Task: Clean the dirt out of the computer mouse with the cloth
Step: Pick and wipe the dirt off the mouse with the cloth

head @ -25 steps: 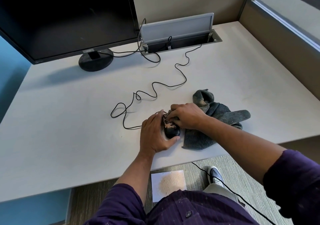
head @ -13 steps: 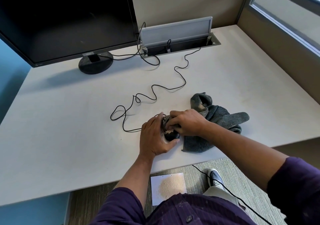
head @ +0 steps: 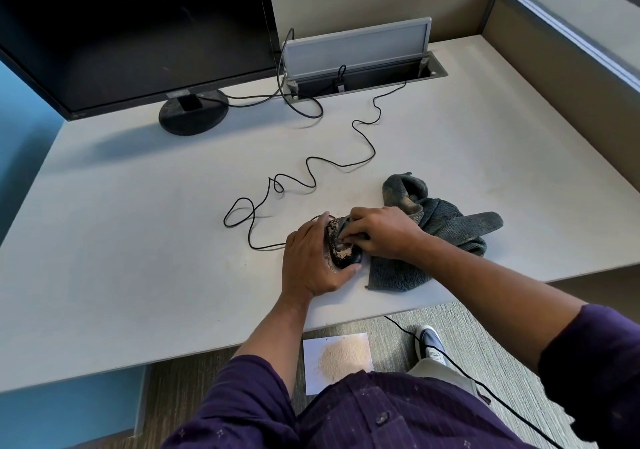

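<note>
Ribbed grey cloth [head: 446,227], rounded black mouse [head: 341,249] speckled with gritty dirt

Left hand [head: 311,258] cupped, gripping — right hand [head: 381,232] curled, pinching; forearms converge.

Pale desk [head: 138,241], landmark: monitor base [head: 193,113] at rear left. Right of base, open cable hatch [head: 367,78] set in surface. Forward and right of base: black cable [head: 311,171] looping, soiled mouse [head: 341,251], grey cloth [head: 446,223] just beside. Below, floor [head: 391,324] with paper sheet [head: 337,362] bearing sandy powder.
</note>
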